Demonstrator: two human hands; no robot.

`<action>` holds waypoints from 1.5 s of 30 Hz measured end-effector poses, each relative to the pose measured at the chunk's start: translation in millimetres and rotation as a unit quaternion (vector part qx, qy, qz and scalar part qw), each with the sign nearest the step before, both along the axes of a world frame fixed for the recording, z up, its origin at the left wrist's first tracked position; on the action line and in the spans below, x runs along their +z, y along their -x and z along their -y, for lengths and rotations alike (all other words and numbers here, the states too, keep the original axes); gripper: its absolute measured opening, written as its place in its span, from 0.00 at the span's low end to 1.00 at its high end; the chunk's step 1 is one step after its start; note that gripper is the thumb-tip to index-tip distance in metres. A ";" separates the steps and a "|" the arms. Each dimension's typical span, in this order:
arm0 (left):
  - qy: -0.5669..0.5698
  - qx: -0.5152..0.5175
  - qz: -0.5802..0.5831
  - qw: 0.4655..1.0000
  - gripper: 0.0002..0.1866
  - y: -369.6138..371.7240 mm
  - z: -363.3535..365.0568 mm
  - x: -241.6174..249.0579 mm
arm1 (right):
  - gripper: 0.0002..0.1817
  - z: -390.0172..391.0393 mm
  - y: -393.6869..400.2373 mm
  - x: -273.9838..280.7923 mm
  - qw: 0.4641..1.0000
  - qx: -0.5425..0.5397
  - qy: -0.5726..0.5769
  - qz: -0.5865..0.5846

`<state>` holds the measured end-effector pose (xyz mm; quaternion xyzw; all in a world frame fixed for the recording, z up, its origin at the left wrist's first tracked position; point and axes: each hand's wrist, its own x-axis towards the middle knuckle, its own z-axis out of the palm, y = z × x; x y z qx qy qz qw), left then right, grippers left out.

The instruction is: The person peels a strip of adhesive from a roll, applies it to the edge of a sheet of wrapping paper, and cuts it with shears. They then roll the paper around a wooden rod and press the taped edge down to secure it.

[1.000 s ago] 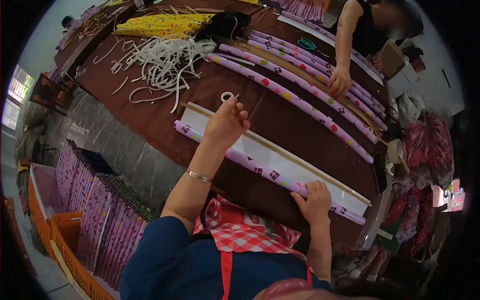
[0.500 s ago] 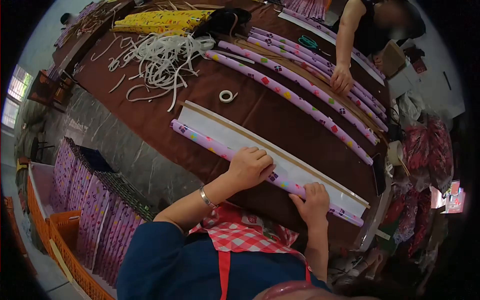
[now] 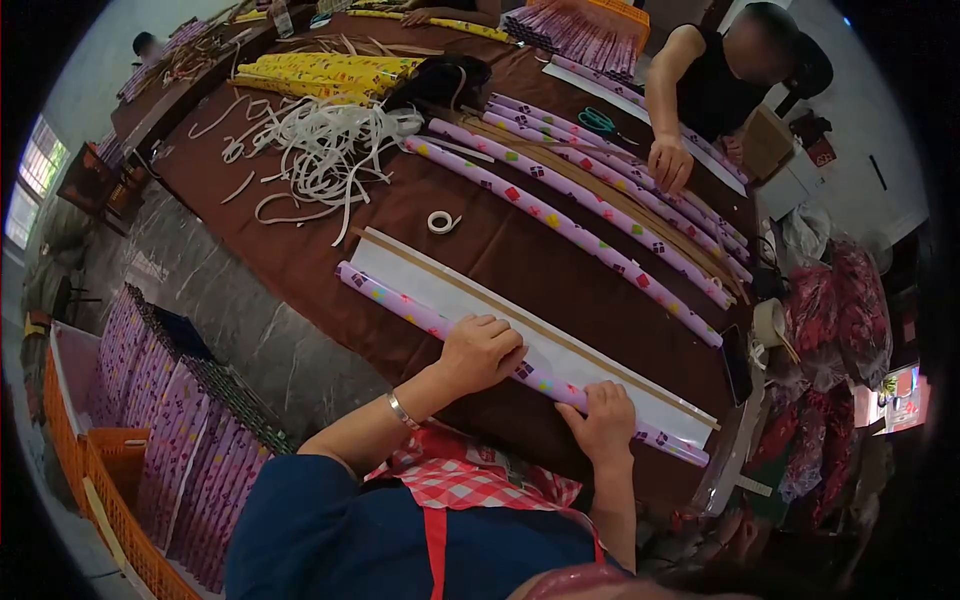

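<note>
A lilac roll of patterned wrapping paper (image 3: 395,304) lies slantwise on the table in front of me. My left hand (image 3: 483,353) is curled over its middle, fingers bent across the top. Further right, my right hand (image 3: 605,420) grips the same roll, thumb on the near side. Beyond the roll, the sheet's white underside (image 3: 450,280) stays flat, with a tan strip (image 3: 530,315) running along its far edge. Both palms and the part of the roll beneath them are hidden.
A tape roll (image 3: 441,222), tangled white strips (image 3: 325,160) and yellow rolls (image 3: 330,72) lie farther back on the brown-covered table (image 3: 280,265). Across from me, a co-worker's hand (image 3: 670,163) is over more lilac rolls near teal scissors (image 3: 596,121). An orange crate (image 3: 90,480) with lilac rolls stands at left.
The view has tilted up a little, showing more of the far side. Both my hands keep their hold on the roll, which looks nearly unmoved on the table.
</note>
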<state>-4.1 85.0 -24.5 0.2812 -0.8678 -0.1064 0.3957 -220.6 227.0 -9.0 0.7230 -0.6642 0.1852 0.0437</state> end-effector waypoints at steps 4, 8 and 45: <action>0.010 0.009 0.002 1.000 0.09 0.5 -0.6 0.0 | 0.23 0.2 0.6 -0.1 1.000 -0.002 -0.004 0.005; -0.001 0.005 0.003 1.000 0.09 0.2 -0.5 0.2 | 0.23 0.6 0.9 -0.8 1.000 0.003 0.000 0.010; -0.140 -0.029 0.116 0.983 0.07 -0.8 5.5 16.6 | 0.21 -4.9 -0.3 -10.6 0.994 -0.021 0.087 0.056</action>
